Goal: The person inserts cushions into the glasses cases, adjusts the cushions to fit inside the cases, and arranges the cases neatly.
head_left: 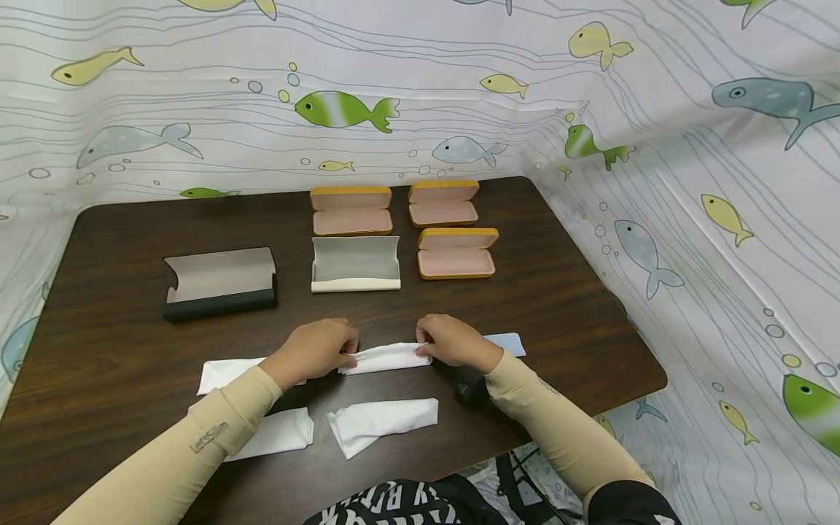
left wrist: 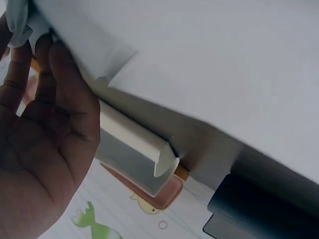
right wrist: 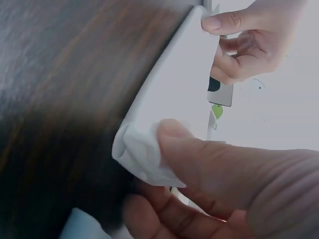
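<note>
My head view has the left hand [head_left: 313, 353] and right hand [head_left: 456, 340] pinching opposite ends of a folded white cloth [head_left: 387, 358] over the desk [head_left: 564, 299]; I'd pull evenly so its folds lie flat. Beyond, three yellow cases [head_left: 458, 238] gape on pink linings, a black case [head_left: 223, 305] and cream case [head_left: 356, 285] on grey. In my left wrist view, narrowed fingers meet white cloth at the corner. My right wrist view shows a crumpled end I'd smooth.
</note>
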{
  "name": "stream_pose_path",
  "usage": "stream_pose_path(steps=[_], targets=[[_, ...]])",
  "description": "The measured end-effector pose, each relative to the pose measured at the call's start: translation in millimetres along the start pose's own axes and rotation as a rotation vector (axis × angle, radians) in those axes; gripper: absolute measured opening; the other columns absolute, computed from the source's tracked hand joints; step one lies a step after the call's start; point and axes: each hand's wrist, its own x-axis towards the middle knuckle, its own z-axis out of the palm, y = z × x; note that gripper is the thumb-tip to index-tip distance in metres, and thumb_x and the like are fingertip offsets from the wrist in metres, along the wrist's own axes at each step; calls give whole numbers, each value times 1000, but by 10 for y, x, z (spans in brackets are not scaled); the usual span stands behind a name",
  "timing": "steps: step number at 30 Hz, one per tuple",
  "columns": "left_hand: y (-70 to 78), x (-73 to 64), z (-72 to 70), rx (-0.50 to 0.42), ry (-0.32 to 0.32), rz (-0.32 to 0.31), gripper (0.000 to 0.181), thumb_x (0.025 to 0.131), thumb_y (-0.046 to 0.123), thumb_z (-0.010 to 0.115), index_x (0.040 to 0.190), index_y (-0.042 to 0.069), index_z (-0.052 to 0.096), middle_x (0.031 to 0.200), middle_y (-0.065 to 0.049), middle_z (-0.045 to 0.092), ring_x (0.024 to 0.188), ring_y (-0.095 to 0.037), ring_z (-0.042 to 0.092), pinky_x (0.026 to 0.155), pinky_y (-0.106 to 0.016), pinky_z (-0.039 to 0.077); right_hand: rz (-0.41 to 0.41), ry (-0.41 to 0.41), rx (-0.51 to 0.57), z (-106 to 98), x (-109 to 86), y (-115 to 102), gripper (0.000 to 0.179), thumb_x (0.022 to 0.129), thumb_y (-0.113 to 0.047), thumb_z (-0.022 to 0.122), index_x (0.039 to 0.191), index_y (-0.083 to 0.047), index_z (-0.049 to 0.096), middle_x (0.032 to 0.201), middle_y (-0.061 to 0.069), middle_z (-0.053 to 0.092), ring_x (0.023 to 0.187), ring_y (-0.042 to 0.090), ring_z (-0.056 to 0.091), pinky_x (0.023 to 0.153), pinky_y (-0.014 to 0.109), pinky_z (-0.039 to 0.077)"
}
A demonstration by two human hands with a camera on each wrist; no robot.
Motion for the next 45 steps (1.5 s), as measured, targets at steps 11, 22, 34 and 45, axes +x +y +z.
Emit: stream_pose_path(steps=[11, 22, 34, 45], targets=[[-146, 4, -136, -220, -22, 23, 17, 90, 19, 79, 82, 15, 64, 76, 6, 64, 67, -11, 55, 61, -31, 47, -57, 26, 177, -55, -13, 78, 11, 97, -11, 69, 106, -4, 70, 95, 2, 69, 80, 10, 57, 74, 27, 50], [-268, -2, -166, -400, 8, 34, 9, 94, 10, 72, 101, 4, 71, 79, 3, 68, 68, -11, 58, 62, -29, 50, -44, 20, 245, -98, 82, 68, 11, 100, -10, 64, 106, -3, 72, 86, 2, 67, 69, 11, 55, 66, 25, 48], [-386, -26, -237, -561, 32, -46, 12, 96, 7, 70, 106, 0, 68, 85, -4, 70, 72, -21, 70, 65, -33, 60, -42, 11, 369, -150, 222, 58, 12, 100, -7, 64, 108, -1, 71, 84, 4, 66, 69, 13, 62, 64, 26, 55], [-438, -40, -337, -616, 37, -76, 14, 99, 11, 67, 108, 1, 68, 81, -6, 70, 77, -25, 69, 69, -37, 60, -24, 12, 477, -212, 323, 45, 18, 100, -7, 64, 114, 2, 69, 90, 7, 67, 73, 15, 63, 68, 34, 57]])
